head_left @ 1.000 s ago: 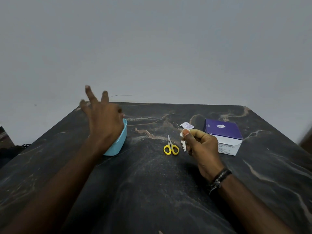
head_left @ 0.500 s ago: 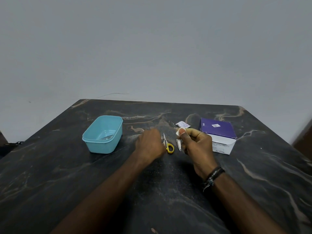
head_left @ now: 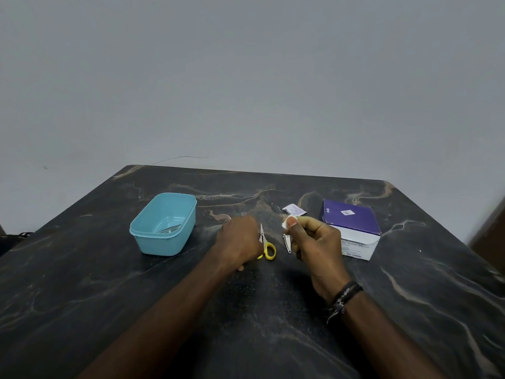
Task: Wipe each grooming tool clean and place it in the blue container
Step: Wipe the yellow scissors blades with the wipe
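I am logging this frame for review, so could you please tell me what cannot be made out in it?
Head view only:
- Scissors: the left hand covers one yellow loop, so its grip on them is unclear.
- Blue container: something metallic lies inside, too small to identify.
- White pad: mostly hidden in the right hand.
- Small metal tool: partly behind that hand, too small to name.
- Purple box: print too small to read fully.

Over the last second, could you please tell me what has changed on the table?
The left hand moved from over the blue container across to the yellow scissors and now covers their handles; whether its grip has closed is not visible. The right hand still holds the white wipe. The container, the nail clipper and the purple box stayed put.
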`<control>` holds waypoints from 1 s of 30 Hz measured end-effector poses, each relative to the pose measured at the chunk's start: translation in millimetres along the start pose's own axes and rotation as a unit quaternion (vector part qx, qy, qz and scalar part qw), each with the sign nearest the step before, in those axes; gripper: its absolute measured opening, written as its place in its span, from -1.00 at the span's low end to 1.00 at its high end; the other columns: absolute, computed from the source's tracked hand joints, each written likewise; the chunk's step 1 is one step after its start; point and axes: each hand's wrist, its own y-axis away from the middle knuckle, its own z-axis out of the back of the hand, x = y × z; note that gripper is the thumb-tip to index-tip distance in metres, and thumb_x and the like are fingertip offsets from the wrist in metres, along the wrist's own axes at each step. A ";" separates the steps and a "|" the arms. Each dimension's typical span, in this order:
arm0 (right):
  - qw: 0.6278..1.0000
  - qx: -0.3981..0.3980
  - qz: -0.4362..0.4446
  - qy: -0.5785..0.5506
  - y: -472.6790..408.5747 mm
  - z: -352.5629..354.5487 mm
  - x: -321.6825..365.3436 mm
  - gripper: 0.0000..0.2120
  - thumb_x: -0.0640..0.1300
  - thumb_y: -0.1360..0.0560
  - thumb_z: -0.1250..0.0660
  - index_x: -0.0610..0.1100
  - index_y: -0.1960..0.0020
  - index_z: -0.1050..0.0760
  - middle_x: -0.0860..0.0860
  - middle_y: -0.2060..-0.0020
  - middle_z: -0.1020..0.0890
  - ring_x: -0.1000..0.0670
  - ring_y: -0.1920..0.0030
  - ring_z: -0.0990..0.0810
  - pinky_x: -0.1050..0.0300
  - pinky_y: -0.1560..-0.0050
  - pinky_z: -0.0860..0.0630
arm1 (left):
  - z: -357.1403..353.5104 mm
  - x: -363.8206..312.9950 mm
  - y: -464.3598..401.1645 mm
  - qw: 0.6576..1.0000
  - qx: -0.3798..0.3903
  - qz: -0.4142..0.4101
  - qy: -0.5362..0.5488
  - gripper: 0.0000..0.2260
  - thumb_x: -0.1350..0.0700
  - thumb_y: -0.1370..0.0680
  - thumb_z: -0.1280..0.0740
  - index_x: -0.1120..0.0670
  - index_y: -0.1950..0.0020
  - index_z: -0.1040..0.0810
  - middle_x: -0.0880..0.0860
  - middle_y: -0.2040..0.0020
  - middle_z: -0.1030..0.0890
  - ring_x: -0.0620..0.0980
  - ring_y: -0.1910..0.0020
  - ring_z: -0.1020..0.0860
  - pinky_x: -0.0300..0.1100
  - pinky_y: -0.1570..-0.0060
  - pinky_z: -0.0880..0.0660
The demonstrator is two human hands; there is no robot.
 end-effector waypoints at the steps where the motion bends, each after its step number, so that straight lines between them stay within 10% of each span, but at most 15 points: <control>1: 1.000 -0.001 0.002 0.001 -0.5 0.2 -0.5 -0.85 -0.17 -0.53 -0.37 -0.24 0.12 -0.65 0.14 0.52 -0.54 0.21 0.51 -0.38 0.39 0.46 -0.32 | 0.0 4.3 -1.0 1.000 -0.015 -0.007 0.003 -0.83 0.18 -0.52 -0.36 0.26 -0.03 -0.54 0.15 0.21 -0.58 0.12 0.30 -0.67 -0.05 0.22 -0.65; 6: 0.998 0.057 -0.007 0.011 1.0 -1.1 -2.1 -0.87 -0.17 -0.51 -0.40 -0.23 0.12 -0.67 0.10 0.47 -0.56 0.19 0.46 -0.42 0.39 0.44 -0.33 | -5.8 23.6 -1.2 0.981 -0.128 -0.069 0.126 -0.76 0.19 -0.55 -0.29 0.24 0.29 -0.56 0.21 0.37 -0.62 0.12 0.38 -0.63 0.10 0.29 -0.60; 22: 0.998 0.060 -0.013 0.029 4.1 -4.3 -1.3 -0.83 -0.19 -0.53 -0.37 -0.28 0.14 -0.65 0.06 0.43 -0.62 0.19 0.46 -0.44 0.35 0.40 -0.36 | -1.9 49.3 5.9 0.908 -0.217 -0.103 0.343 -0.87 0.26 -0.54 -0.34 0.11 -0.03 -0.62 0.05 0.22 -0.67 -0.02 0.28 -0.67 0.05 0.20 -0.65; 30: 0.999 0.048 -0.002 0.007 5.4 -1.1 9.9 -0.85 -0.21 -0.55 -0.33 -0.25 0.09 -0.64 0.13 0.50 -0.59 0.21 0.50 -0.42 0.38 0.47 -0.31 | 6.3 36.9 13.1 0.771 -0.204 -0.029 0.602 -0.86 0.31 -0.56 -0.33 0.12 -0.06 -0.56 0.17 0.05 -0.67 0.06 0.18 -0.70 -0.14 0.23 -0.65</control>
